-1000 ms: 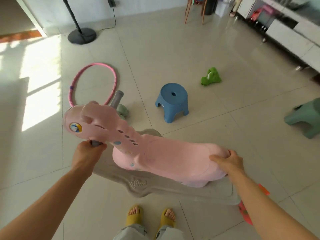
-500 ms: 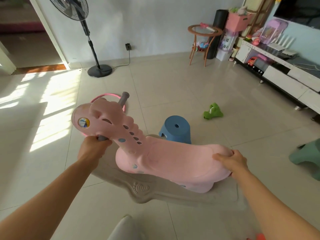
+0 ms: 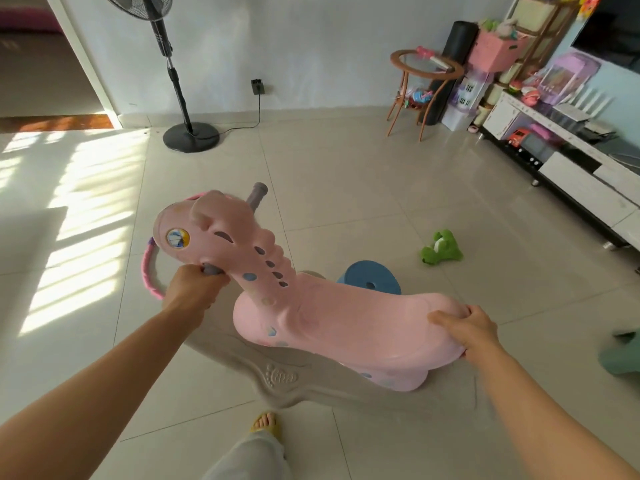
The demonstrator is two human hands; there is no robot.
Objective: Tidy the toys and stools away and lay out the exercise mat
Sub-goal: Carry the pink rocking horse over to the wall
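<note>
Over the tiled floor's middle, my left hand [image 3: 194,289] wraps the grey handle and my right hand [image 3: 464,329] clamps the seat's rear of the pink moulded-plastic rocking horse [image 3: 311,306], seemingly stiff, bulky, light, slick.

Person with both forearms bare, no sleeves visible. Light grey trouser leg [image 3: 252,457] and yellow open-toed slipper [image 3: 266,423], just below the rocking toy's grey base [image 3: 284,375].

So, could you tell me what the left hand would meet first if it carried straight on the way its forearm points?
The left hand already grips the grey handle; straight on it would probably meet the pink rocking horse head first, though depth is uncertain.
</note>
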